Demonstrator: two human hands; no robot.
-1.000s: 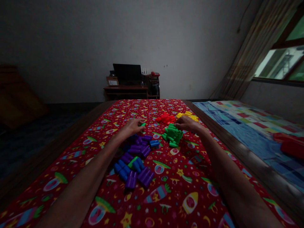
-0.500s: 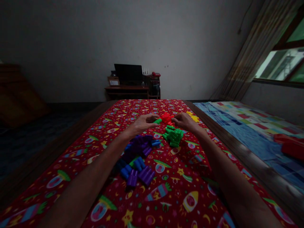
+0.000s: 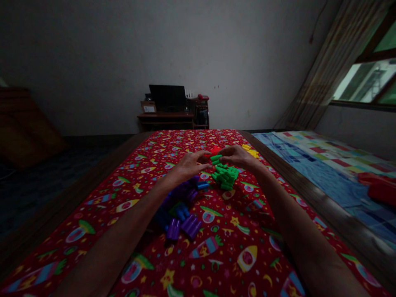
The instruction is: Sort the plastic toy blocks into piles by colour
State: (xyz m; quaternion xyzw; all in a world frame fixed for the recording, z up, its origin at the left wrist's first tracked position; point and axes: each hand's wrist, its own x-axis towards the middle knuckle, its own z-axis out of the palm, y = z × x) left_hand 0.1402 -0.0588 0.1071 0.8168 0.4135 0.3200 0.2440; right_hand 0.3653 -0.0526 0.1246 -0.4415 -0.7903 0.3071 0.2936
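Between my two hands is a green building block (image 3: 215,158), pinched at its right end by the fingertips of my right hand (image 3: 237,156). My left hand (image 3: 192,163) is just left of the block, thumb and fingers apart, holding nothing. Below the right hand lies a pile of green blocks (image 3: 225,176). Red blocks (image 3: 214,151) sit behind the hands, partly covered by them. Yellow blocks (image 3: 251,152) lie beyond the right hand. Nearer to me, purple blocks (image 3: 191,226) and blue blocks (image 3: 181,211) are heaped together, partly hidden by my left forearm.
A red patterned cloth (image 3: 235,255) covers the long table, leaving dark wooden edges (image 3: 309,194) bare. At the far wall stands a desk (image 3: 167,116) with a black monitor (image 3: 168,97). To the right is a bed with a checked cover (image 3: 337,156).
The green block has passed from my left hand to my right hand. My left hand has moved slightly right and its fingers have parted.
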